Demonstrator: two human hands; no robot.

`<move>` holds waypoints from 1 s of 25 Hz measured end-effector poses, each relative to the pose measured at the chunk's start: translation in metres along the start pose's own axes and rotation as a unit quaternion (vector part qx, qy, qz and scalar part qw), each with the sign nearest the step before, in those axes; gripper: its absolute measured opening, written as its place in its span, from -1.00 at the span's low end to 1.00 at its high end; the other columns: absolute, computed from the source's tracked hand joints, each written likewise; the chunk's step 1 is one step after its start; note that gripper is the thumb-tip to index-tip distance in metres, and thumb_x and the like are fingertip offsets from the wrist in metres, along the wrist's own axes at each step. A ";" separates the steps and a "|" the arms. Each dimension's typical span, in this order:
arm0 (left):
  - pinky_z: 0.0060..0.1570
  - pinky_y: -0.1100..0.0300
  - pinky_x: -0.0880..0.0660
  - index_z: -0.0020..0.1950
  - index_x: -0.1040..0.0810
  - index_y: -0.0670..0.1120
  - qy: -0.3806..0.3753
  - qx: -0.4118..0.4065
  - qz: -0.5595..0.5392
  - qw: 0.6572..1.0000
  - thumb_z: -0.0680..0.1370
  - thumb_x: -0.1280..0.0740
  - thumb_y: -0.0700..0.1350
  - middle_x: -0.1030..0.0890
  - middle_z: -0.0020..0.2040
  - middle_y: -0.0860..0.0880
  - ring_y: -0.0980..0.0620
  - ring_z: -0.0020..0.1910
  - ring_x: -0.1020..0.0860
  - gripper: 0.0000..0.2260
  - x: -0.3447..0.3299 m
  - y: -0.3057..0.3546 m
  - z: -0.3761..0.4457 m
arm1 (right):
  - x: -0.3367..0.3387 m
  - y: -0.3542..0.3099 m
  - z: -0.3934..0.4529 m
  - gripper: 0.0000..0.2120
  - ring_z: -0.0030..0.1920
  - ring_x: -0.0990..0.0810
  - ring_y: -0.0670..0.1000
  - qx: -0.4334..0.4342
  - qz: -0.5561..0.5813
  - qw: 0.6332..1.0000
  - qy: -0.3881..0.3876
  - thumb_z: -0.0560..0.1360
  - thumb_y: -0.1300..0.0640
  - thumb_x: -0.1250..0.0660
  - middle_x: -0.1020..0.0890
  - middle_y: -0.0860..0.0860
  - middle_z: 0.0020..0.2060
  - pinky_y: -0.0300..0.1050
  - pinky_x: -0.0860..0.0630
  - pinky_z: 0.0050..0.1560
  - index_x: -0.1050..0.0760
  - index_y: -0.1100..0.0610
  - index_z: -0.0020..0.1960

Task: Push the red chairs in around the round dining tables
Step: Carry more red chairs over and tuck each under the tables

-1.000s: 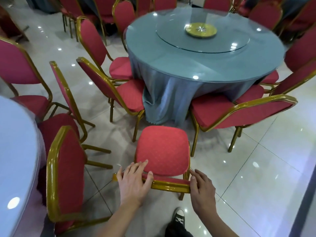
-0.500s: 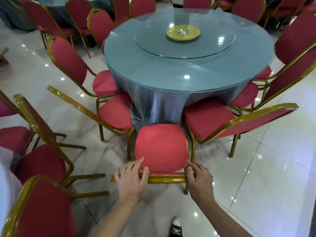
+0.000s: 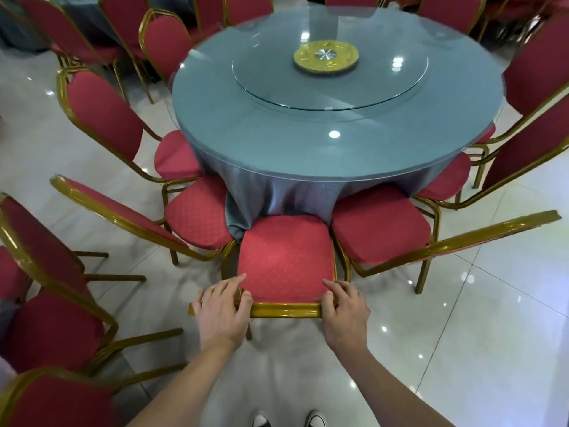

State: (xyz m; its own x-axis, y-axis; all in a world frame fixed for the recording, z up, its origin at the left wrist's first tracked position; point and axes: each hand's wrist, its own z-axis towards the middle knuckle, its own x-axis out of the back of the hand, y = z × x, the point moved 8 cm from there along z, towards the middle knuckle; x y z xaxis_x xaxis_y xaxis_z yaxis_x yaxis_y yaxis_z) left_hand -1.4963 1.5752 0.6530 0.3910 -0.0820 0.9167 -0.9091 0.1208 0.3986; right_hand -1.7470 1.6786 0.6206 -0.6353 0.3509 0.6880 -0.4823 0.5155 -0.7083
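A: Since a second earlier the red chair point(image 3: 286, 260) had slid forward; its seat front, well short of the grey tablecloth point(image 3: 277, 192) before, now touched it and sat between the two neighbouring seats.

B: And the hands?

A: Both were clamped on the gold top rail point(image 3: 284, 310) of the chair's backrest. The left hand point(image 3: 223, 312) was curled over the rail's left end, fingers reaching toward the cushion; the right hand point(image 3: 345, 312) wrapped the right end, thumb on the rail.

B: How should the push have been finished?

A: In my judgement, evenly through both hands so the chair ran straight. The gap was tight: the left neighbour's seat point(image 3: 198, 214) and the right neighbour's seat point(image 3: 380, 223) stood just beside it, so any twist risked knocking frames. A low, steady push would also have kept the legs from catching on the tiled floor point(image 3: 492, 334).

B: Counts?

A: One round table point(image 3: 308, 143) in hand, with one glass turntable point(image 3: 329, 78) and one gold disc point(image 3: 325, 57) on it. Part of another table showed at far upper left. Around the main table I counted about ten chairs, some cropped, and three more at lower left.
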 end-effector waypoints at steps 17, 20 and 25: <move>0.54 -0.03 -0.01 0.40 -0.52 0.18 -0.010 -0.046 -0.013 0.999 0.52 -0.01 0.20 -0.57 0.32 0.11 0.07 0.38 -0.43 -0.47 0.008 -0.031 0.132 | -0.053 -0.063 0.070 -0.36 0.36 -0.41 0.03 -0.016 -0.012 1.000 0.020 0.49 -0.19 0.08 -0.51 -0.04 0.35 0.17 -0.28 0.44 -0.52 -0.10 0.42; 0.54 -0.02 0.01 0.42 -0.48 0.20 -0.023 -0.048 -0.013 0.999 0.53 0.01 0.24 -0.56 0.32 0.13 0.09 0.39 -0.42 -0.47 0.009 -0.030 0.133 | -0.053 -0.065 0.070 -0.36 0.38 -0.41 0.04 -0.018 0.005 1.000 0.017 0.50 -0.19 0.07 -0.51 -0.03 0.35 0.18 -0.28 0.44 -0.52 -0.08 0.42; 0.55 0.00 0.08 0.49 -0.36 0.26 -0.077 -0.042 0.012 0.996 0.50 0.13 0.33 -0.48 0.39 0.17 0.11 0.46 -0.33 -0.38 0.011 -0.029 0.133 | -0.055 -0.064 0.070 -0.54 0.39 -0.40 0.05 -0.026 -0.002 1.000 0.002 0.63 -0.04 -0.06 -0.50 -0.03 0.36 0.20 -0.29 0.44 -0.49 -0.06 0.46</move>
State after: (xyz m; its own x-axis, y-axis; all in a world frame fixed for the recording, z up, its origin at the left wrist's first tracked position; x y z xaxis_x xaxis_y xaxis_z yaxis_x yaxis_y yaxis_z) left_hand -1.4849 1.4395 0.6478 0.3370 -0.2277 0.9136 -0.9004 0.2056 0.3834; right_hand -1.7236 1.5714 0.6175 -0.6309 0.3511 0.6919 -0.4532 0.5571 -0.6959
